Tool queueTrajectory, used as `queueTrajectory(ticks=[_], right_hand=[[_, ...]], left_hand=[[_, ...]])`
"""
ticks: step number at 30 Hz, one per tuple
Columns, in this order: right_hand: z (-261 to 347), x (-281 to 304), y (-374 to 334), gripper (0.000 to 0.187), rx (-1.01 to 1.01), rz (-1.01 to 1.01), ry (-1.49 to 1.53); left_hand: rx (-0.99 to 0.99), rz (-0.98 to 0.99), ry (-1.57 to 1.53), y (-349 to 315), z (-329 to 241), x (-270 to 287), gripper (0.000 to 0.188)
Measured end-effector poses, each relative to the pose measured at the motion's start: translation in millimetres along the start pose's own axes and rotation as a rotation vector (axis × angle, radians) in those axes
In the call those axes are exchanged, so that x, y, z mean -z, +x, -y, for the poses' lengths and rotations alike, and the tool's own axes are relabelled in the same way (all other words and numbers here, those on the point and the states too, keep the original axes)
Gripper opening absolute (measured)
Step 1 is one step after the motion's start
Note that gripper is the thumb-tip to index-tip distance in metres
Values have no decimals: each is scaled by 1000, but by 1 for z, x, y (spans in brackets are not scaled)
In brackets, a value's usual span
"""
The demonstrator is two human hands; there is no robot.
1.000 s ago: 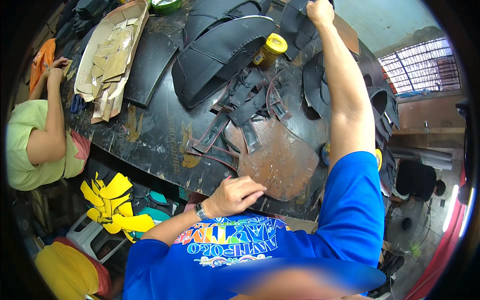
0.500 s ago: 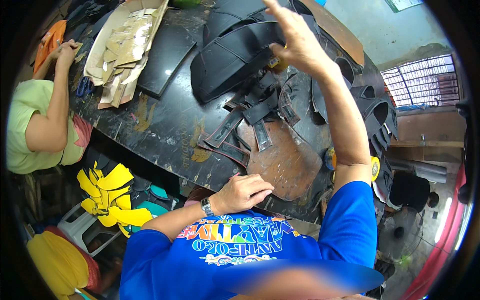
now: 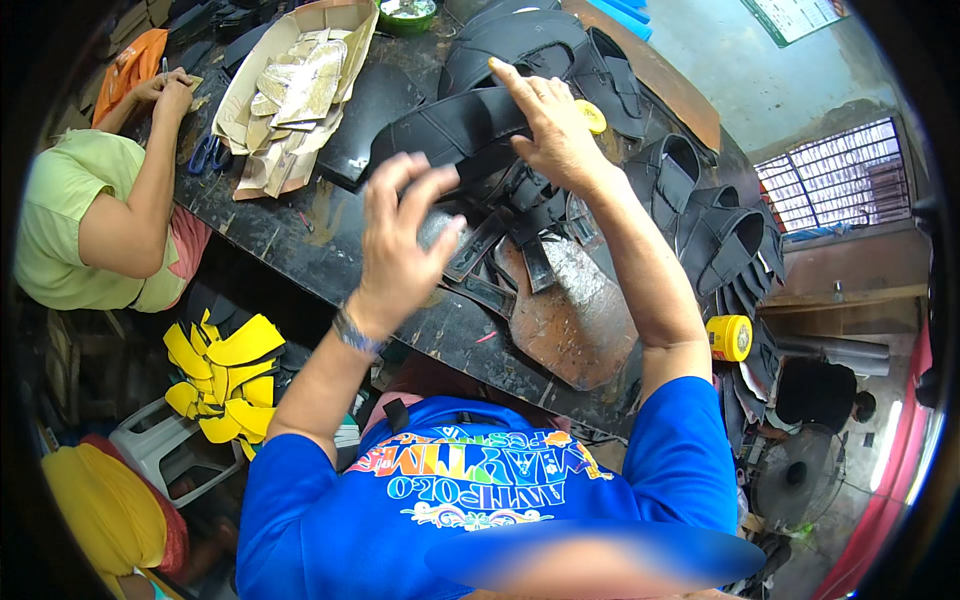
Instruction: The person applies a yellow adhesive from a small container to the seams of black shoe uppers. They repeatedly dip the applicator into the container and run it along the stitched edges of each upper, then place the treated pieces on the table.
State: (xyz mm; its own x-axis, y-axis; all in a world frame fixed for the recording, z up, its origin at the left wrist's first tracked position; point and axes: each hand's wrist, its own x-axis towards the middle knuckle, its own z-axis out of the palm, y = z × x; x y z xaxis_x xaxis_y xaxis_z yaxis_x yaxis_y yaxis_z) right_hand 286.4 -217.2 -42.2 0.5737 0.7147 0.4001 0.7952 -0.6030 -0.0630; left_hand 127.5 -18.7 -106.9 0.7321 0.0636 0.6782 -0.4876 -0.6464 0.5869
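My right hand [image 3: 560, 130] is over the far side of the table, fingers stretched out and thumb apart, next to a long black curved strap piece [image 3: 430, 132]. I cannot tell whether it touches the piece. Raised above the near part of the table, my left hand [image 3: 400, 250] is blurred, with its fingers spread and nothing in them. Between my arms lies a worn brown board [image 3: 570, 325] with rounded edges. Several dark strips [image 3: 540, 265] with reddish edges lie on and beside it. More black strap-like footwear pieces [image 3: 510, 50] are heaped behind my right hand.
A carton [image 3: 240, 125] of tan cut pieces stands at the left by blue-handled scissors [image 3: 207, 155]. A co-worker in light green [image 3: 95, 220] sits beyond. Yellow cut pieces [image 3: 225, 375] rest on a grey plastic chair [image 3: 170, 445]. A yellow tub [image 3: 730, 338] stands at right.
My left hand has risen from the table's near edge and moved forward, its fingers spreading. My right hand has lowered slightly and moved left. The view has shifted a little.
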Motion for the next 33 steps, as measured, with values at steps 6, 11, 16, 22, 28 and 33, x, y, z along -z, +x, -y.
queueTrajectory(ticks=[6,11,16,22,28,33], right_hand=[[-7,-2,-3,103,14,-55,318],[-80,10,10,103,-284,-283,554],[-148,-7,33,104,-636,-358,428],[-145,-24,39,99,-525,-295,792],[-122,-19,40,88,-430,-329,931],[-106,-19,48,93,-358,-306,1118]], left_hand=[[25,203,208,44,51,-19,87],[103,138,-15,45,63,-25,76],[192,45,-254,55,72,-36,65],[287,87,-116,80,87,-53,67],[413,245,237,106,107,-54,66],[426,99,166,102,128,-48,56]])
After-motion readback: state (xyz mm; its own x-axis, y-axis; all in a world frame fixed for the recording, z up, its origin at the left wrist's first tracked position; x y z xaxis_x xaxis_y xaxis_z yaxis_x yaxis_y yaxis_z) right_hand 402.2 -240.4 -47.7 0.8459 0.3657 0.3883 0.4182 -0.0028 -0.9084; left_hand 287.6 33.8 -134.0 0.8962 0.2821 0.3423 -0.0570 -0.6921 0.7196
